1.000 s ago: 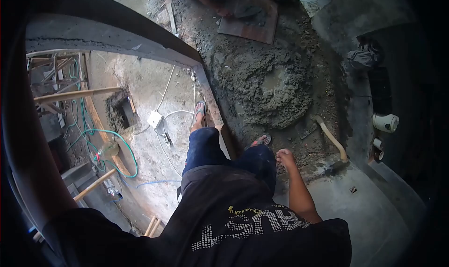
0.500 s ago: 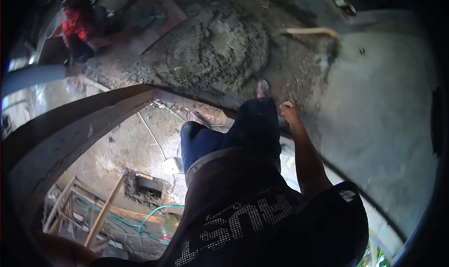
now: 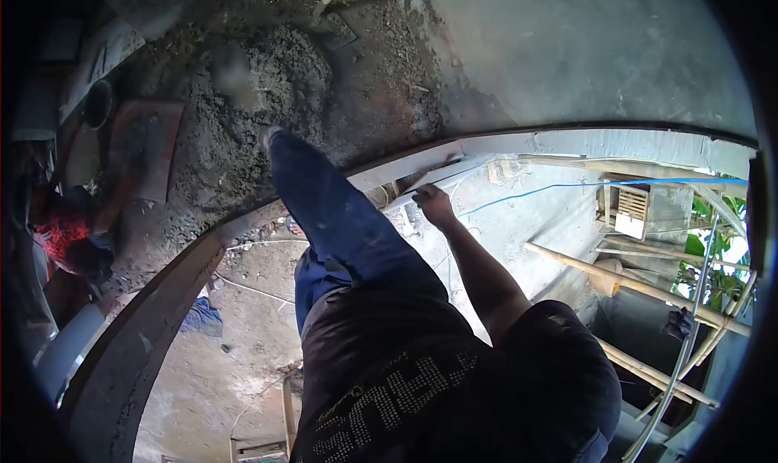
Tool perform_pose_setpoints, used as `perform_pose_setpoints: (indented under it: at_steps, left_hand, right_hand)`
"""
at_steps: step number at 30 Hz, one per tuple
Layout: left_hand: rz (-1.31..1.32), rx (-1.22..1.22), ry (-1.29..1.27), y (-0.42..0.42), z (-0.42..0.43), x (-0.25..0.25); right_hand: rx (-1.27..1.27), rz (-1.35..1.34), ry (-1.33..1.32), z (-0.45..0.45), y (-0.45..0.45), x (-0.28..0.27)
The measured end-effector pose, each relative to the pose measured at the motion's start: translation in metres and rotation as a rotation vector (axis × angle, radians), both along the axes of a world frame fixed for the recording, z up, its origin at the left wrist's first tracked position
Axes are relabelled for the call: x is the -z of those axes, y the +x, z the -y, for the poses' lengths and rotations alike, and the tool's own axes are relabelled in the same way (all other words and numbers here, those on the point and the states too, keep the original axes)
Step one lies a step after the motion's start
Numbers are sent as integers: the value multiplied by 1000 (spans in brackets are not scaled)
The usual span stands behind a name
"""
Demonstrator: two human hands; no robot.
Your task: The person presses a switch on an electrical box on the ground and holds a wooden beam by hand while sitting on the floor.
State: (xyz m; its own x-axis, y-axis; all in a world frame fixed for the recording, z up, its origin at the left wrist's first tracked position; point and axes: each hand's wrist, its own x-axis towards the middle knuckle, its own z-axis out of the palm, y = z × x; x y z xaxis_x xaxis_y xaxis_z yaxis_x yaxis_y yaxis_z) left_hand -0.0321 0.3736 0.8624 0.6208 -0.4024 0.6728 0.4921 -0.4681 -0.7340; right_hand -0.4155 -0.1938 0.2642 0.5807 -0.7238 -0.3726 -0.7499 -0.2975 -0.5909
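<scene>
My right hand hangs beside my leg with the fingers loosely curled and nothing visible in them. It appears nearest a pale raised ledge, but I cannot tell if they touch. My left hand is out of sight. One leg in dark trousers stretches over the ledge, its foot at the edge of a heap of wet grey mortar. My other leg is on the near side, mostly hidden by my shirt.
A person in a red top is at the left, near a board with mortar. A smooth grey floor spreads at the upper right. Bamboo poles and a blue line cross at the right. A blue cloth lies lower left.
My view has turned, so the mortar heap and the person in red now sit further left. Bamboo poles have come into view at the right. My right hand stays loosely curled.
</scene>
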Motion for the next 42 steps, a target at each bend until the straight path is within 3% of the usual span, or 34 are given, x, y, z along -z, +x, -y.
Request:
perform_pose_setpoints:
  at_steps: [2,3,4,5,6,8,9,11,13,15,17,19,21,22,24,27,28,36,39,40,42]
  left_hand:
    - [41,-15,62,19,-11,-10]
    - [73,-23,86,26,-16,-17]
    - [110,-34,113,28,-18,-23]
    - [121,-38,115,28,-17,-24]
    - [137,5,114,26,-12,-22]
    - [32,64,-43,16,7,-18]
    - [34,171,-47,18,0,-16]
    - [-162,204,-325,6,3,-8]
    - [-463,509,-362,-7,-71,7]
    - [-218,769,-370,-50,-15,49]
    - [149,838,-308,-83,-4,93]
    - [380,782,-354,-95,-12,118]
    - [520,740,-525,-86,-14,130]
    - [498,673,-571,-83,-14,133]
    - [404,596,-713,-75,-21,141]
    - [458,561,-659,-61,-24,147]
    - [474,779,-752,-52,-28,150]
    - [431,700,-726,-53,-34,159]
    - [407,509,-634,-57,-35,158]
    - [414,720,-708,-49,-32,160]
    - [415,659,-607,-49,-42,162]
  right_hand:
    - [-285,-185,-101,-21,-23,-3]
    - [-498,-218,-175,-18,-63,64]
    - [-428,-270,10,-29,-70,70]
    - [-533,-381,123,-38,-63,59]
    - [-589,-300,278,-40,-70,62]
    - [-760,-403,391,-35,-57,82]
    - [-764,-630,449,-32,-31,73]
    - [-903,-638,333,-21,13,83]
    - [-865,-378,163,-15,60,94]
    - [-571,-232,186,-20,112,82]
    - [-497,-279,312,-38,169,48]
    - [-606,-98,271,-45,204,101]
    - [-635,-37,389,-72,239,77]
    - [-670,23,461,-87,257,82]
    - [-744,29,227,-134,289,40]
    - [-888,-38,55,-190,328,8]
    - [-891,-88,-1,-205,338,11]
    - [-893,-299,-205,-249,380,42]
    - [-941,-266,-298,-254,376,43]
    - [-926,-255,-305,-254,374,46]
    - [-891,-230,-321,-254,373,53]
